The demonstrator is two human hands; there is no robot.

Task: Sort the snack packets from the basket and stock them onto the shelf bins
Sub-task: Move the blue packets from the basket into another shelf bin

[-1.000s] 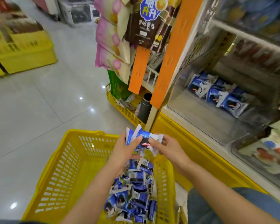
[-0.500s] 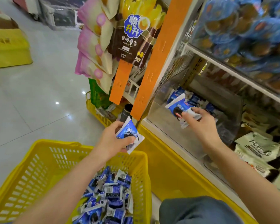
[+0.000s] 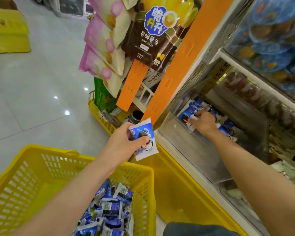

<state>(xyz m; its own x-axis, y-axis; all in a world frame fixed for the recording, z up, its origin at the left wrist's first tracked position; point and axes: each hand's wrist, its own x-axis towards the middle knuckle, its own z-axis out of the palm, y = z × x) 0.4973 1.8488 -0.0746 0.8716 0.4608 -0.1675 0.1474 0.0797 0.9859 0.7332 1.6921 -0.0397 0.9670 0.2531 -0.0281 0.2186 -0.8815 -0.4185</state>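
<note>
**Two packets in hand, each with its own way to fall**

The right hand (image 3: 203, 124) pinches a blue cookie packet (image 3: 186, 114) deep in the clear shelf bin (image 3: 191, 150), near its back left corner beside the stocked packets (image 3: 223, 129). Let go at a tilt, it may slide off them. The left hand (image 3: 124, 144) grips a second packet (image 3: 144, 139) outside the bin's front edge, seemingly beyond the far rim of the yellow basket (image 3: 92, 161). A slack hold would likely drop it on the floor (image 3: 32, 99).

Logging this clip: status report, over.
Left hand grips blue packet. Right hand holds another packet inside clear bin. Nothing blocking bin.
</note>
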